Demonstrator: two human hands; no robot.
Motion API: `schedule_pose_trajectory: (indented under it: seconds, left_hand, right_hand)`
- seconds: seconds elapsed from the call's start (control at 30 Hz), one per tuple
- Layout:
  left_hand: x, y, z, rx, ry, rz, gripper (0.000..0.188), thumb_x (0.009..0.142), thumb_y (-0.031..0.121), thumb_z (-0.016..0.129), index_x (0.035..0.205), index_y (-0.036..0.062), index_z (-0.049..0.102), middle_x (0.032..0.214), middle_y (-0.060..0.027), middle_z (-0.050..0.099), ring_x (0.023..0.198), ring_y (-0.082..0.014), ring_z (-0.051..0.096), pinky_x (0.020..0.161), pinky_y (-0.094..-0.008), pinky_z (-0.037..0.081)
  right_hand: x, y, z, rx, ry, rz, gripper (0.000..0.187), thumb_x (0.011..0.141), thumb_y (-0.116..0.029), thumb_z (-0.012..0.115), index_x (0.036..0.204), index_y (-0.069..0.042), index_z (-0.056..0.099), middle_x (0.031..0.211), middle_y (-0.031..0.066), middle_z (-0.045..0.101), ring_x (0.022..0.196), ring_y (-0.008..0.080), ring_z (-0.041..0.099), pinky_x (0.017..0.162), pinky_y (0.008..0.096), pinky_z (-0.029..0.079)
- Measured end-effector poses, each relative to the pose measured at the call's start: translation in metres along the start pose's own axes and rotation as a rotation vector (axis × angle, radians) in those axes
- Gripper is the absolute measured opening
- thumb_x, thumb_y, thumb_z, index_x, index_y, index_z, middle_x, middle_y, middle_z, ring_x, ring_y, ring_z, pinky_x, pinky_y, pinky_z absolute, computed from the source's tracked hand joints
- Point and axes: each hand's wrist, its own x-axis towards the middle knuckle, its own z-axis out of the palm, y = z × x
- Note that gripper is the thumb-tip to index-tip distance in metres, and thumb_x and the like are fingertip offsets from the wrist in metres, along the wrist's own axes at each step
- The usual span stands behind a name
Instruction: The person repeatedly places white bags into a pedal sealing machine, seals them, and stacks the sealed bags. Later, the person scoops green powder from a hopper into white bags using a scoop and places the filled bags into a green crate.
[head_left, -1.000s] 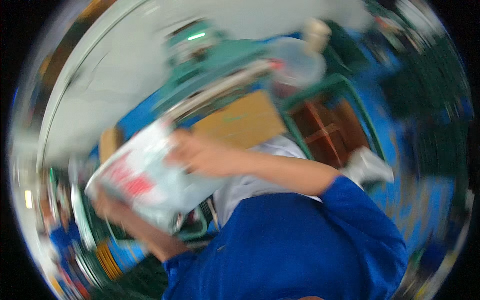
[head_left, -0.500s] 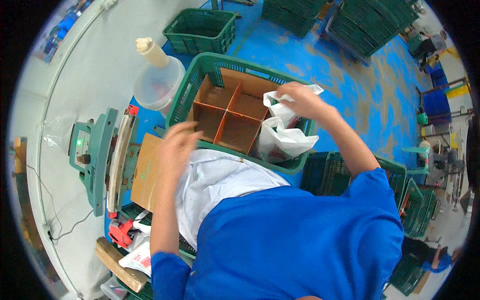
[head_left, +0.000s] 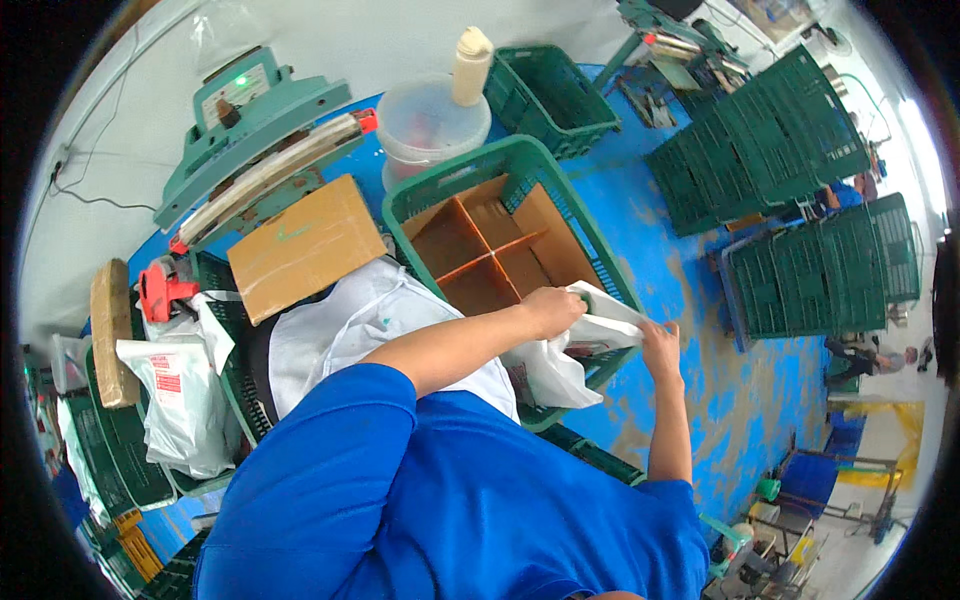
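Note:
A white plastic bag point(head_left: 608, 328) stands in the right end of a green slatted crate point(head_left: 400, 205), its mouth pulled out between my hands. My left hand point(head_left: 553, 312) is closed on the bag's left edge; its fingertips are partly hidden. At the crate's right side, my right hand point(head_left: 660, 350) pinches the opposite edge. Beside it, nearer my body, another white plastic bag point(head_left: 553, 376) sits in the crate. Brown cardboard dividers point(head_left: 470, 268) split the rest of the crate into compartments. What the bags contain is mostly hidden.
A green bag-sealing machine point(head_left: 250, 140) stands by the wall at left. Near it are a cardboard sheet point(head_left: 306, 248), a red tape dispenser point(head_left: 165, 290) and a packed white bag point(head_left: 180, 400). A translucent bucket point(head_left: 430, 125) and stacked green crates point(head_left: 760, 140) stand beyond.
My left hand has moved right, from the crate's near-left rim to the bag. Both hands now hold the bag's mouth stretched. The whole view has turned.

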Motion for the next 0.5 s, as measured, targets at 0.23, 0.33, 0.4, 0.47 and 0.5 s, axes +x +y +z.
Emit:
schedule_pose_trajectory:
  seconds: [0.23,0.33,0.4,0.47,0.5]
  left_hand:
    - [-0.03,-0.007,-0.091,-0.138,0.41,0.092,0.012,0.082,0.011,0.05,0.084,0.0001,0.054,0.089,-0.0162,0.056,0.087,-0.0345,0.052,0.082,-0.0413,0.042]
    - [-0.054,0.007,-0.16,-0.199,0.696,0.218,0.013,0.086,0.01,0.052,0.086,-0.0027,0.052,0.087,-0.0171,0.051,0.086,-0.0349,0.05,0.078,-0.0416,0.041]
    - [-0.065,0.019,-0.212,-0.309,0.848,0.25,0.011,0.083,0.007,0.053,0.078,-0.0011,0.048,0.082,-0.0171,0.044,0.08,-0.0345,0.046,0.072,-0.042,0.039]
    - [-0.082,0.024,-0.266,-0.211,0.955,0.309,0.016,0.089,0.016,0.052,0.086,-0.0005,0.05,0.085,-0.0128,0.048,0.08,-0.0274,0.049,0.074,-0.034,0.042]
    - [-0.09,0.028,-0.288,-0.283,1.068,0.339,0.017,0.085,0.015,0.053,0.077,0.0011,0.048,0.076,-0.015,0.045,0.074,-0.0321,0.047,0.068,-0.0386,0.04]
  right_hand:
    - [0.014,-0.049,-0.097,-0.146,0.141,-0.193,0.018,0.068,-0.002,0.055,0.086,-0.005,0.058,0.073,0.0134,0.061,0.078,0.0322,0.059,0.073,0.0447,0.044]
    - [0.033,-0.066,-0.165,-0.447,0.275,-0.189,0.026,0.063,-0.001,0.058,0.086,-0.012,0.061,0.077,0.0062,0.059,0.078,0.0281,0.057,0.071,0.0429,0.044]
    - [0.054,-0.075,-0.222,-0.507,0.541,-0.364,0.032,0.062,0.0,0.057,0.09,-0.015,0.063,0.085,0.0039,0.061,0.086,0.0251,0.058,0.076,0.0403,0.045]
    - [0.077,-0.093,-0.285,-0.591,0.692,-0.435,0.021,0.078,-0.014,0.059,0.098,-0.014,0.063,0.099,0.0058,0.063,0.098,0.0254,0.059,0.083,0.0381,0.046]
    - [0.091,-0.106,-0.316,-0.615,0.704,-0.448,0.02,0.086,-0.024,0.058,0.103,-0.013,0.063,0.106,0.007,0.062,0.101,0.0262,0.059,0.085,0.0374,0.046]
